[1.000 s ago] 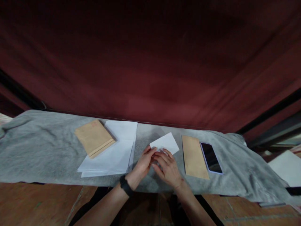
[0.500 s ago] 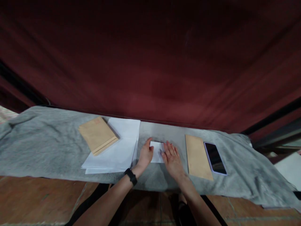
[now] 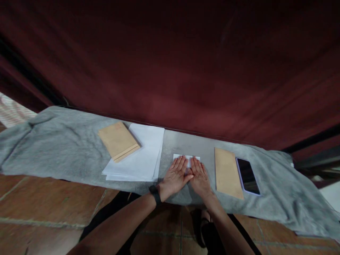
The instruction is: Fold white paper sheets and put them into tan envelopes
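Holding white paper (image 3: 188,162) down.
I see left hand (image 3: 174,176) and right hand (image 3: 199,179) covering it, fingers straight, grasping nothing, likely spreading pressure.

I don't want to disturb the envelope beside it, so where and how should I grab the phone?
Probably by the middle of its right long edge, coming in from the right. The phone lies flat, screen up, its left edge right alongside the envelope, while grey cloth borders its right edge.

A black wristband (image 3: 155,195), black trousers (image 3: 117,203) and dark footwear (image 3: 198,227) are worn.
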Action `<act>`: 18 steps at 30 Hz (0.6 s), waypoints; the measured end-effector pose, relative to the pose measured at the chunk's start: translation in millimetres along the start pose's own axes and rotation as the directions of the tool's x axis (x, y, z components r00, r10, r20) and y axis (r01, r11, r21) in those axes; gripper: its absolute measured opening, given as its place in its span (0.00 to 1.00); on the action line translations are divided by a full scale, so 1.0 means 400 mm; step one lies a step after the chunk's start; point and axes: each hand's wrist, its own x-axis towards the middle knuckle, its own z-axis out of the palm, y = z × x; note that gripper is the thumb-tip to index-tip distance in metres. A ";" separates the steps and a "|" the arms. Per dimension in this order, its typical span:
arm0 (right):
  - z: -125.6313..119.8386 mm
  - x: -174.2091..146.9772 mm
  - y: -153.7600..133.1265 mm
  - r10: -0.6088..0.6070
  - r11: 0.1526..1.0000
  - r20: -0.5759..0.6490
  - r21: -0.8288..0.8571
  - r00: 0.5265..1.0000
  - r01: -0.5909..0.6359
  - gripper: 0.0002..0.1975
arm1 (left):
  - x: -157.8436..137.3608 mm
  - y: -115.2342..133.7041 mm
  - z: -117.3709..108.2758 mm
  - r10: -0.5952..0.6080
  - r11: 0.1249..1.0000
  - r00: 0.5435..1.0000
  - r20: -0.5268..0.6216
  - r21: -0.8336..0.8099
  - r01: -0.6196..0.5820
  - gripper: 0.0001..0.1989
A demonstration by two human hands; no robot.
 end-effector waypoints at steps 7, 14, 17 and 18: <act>0.004 -0.032 0.058 0.067 0.998 -0.030 -0.008 0.997 -0.067 0.32 | -0.033 -0.029 -0.029 0.007 1.000 0.999 0.054 0.027 -0.008 0.37; 0.014 -0.063 0.085 0.050 0.999 -0.084 -0.012 0.995 -0.051 0.32 | -0.051 -0.024 -0.047 -0.002 0.998 0.998 0.056 0.059 -0.002 0.34; 0.007 -0.064 0.087 0.062 0.998 -0.091 -0.005 0.994 -0.063 0.33 | -0.045 -0.014 -0.047 -0.005 0.996 0.997 0.077 0.091 -0.002 0.33; 0.003 -0.063 0.089 0.065 0.998 -0.090 0.006 0.994 -0.064 0.33 | -0.041 -0.011 -0.046 -0.005 0.994 0.996 0.090 0.109 -0.005 0.33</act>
